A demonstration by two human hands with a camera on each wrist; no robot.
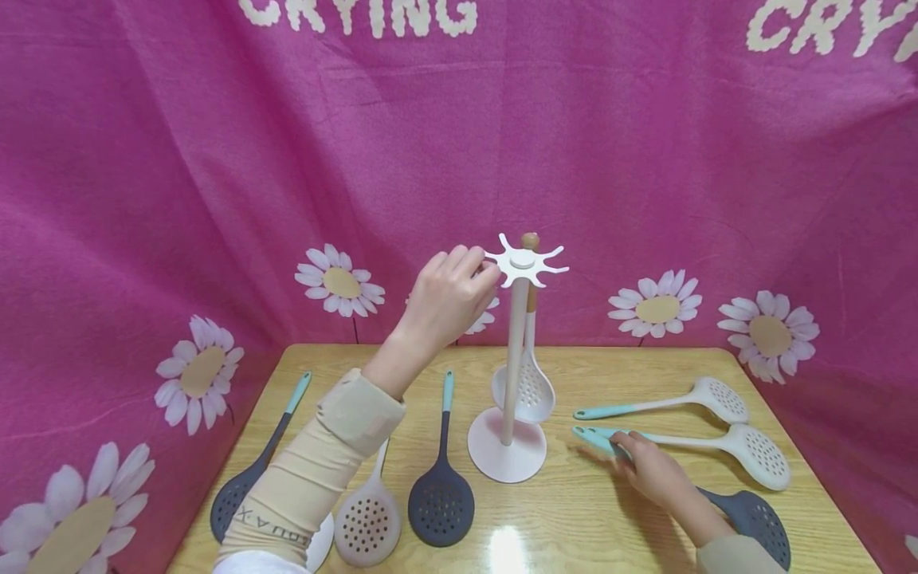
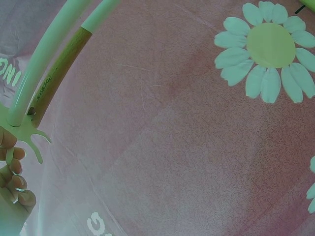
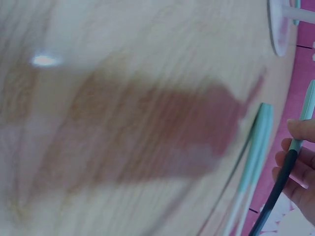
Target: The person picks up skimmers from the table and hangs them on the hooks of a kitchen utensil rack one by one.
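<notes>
In the head view my left hand [image 1: 450, 295] pinches one hook of the white utensil stand [image 1: 512, 367] at its top. The left wrist view shows the fingers of that hand [image 2: 14, 184] curled about the hook. A white slotted spoon [image 1: 534, 391] with a wooden handle hangs on the stand's far side. Low at the right, my right hand [image 1: 656, 472] holds a dark skimmer [image 1: 762, 522] by its mint handle. In the right wrist view, the thumb and fingers of the right hand [image 3: 300, 162] grip that handle [image 3: 308, 105] just above the table.
Two white skimmers with mint handles, one farther back [image 1: 723, 400] and one nearer [image 1: 763, 458], lie at the right. On the left are two dark skimmers [image 1: 441, 506] [image 1: 231, 502] and a pale skimmer [image 1: 367, 526]. A pink flowered cloth [image 1: 430, 159] hangs behind the wooden table [image 1: 574, 518].
</notes>
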